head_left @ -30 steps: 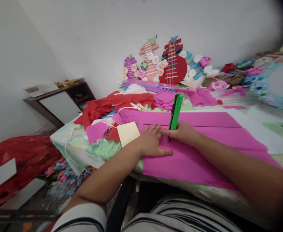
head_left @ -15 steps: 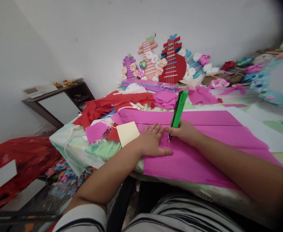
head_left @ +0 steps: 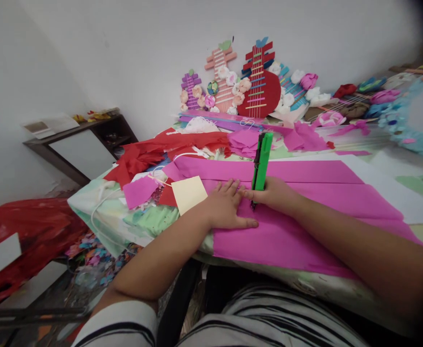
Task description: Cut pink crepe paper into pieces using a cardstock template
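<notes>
Two bare hands meet over a wide, creased magenta paper sheet (head_left: 276, 246), which lies flat on a table draped in pale green patterned cloth (head_left: 84, 200). The left hand (head_left: 227, 209) rests palm down on the sheet's left part, fingers side by side, thumb spread well apart, gripping nothing; that flat press probably stops the paper from sliding. The right hand (head_left: 272, 195) is wrapped around a slim, bright green plastic tool (head_left: 262, 161) with a dark side, held nearly upright over the sheet, its dark tip pointing down between the left thumb and left fingers. Whether the tip touches the paper cannot be told; the steep hold likely helps steer it, though the left thumb seems near enough to be at risk from a slip. The sheet's near border runs along the table's front rim, so support looks scant there. Just left of the sheet lie a cream paper square (head_left: 189, 194) and crumpled red paper strips (head_left: 131, 166); behind it, loose magenta paper scraps (head_left: 247, 143) and a red lute-shaped craft (head_left: 269, 94) crowd the space. Room seems greater to the sheet's right, where a flat white paper sheet (head_left: 395, 193) shows.
</notes>
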`<move>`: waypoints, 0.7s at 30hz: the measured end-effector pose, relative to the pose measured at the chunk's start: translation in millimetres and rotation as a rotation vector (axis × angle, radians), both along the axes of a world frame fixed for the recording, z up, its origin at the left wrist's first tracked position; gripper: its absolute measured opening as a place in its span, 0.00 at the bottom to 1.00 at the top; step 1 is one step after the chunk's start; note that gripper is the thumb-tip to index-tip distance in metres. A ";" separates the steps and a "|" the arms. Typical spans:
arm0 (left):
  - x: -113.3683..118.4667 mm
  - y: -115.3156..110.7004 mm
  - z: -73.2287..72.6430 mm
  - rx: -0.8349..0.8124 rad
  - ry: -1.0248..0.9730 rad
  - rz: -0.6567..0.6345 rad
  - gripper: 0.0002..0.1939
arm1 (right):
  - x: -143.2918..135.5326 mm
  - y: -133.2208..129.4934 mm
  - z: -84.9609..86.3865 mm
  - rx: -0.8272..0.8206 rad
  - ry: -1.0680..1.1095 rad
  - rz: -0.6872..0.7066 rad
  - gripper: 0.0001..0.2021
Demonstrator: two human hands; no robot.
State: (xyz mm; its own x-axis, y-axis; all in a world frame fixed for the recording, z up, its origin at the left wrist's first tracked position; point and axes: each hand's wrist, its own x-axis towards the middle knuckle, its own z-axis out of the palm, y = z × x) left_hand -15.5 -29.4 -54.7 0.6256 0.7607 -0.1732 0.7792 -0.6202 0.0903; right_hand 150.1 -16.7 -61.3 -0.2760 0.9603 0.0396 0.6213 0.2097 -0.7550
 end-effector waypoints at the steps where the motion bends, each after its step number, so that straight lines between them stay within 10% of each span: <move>1: -0.3 0.4 -0.5 0.001 -0.003 -0.001 0.50 | 0.1 0.0 -0.2 0.002 -0.003 0.002 0.23; 21: -2.0 0.3 -0.5 0.010 0.001 -0.027 0.52 | 3.5 -4.5 1.5 0.012 0.079 -0.022 0.20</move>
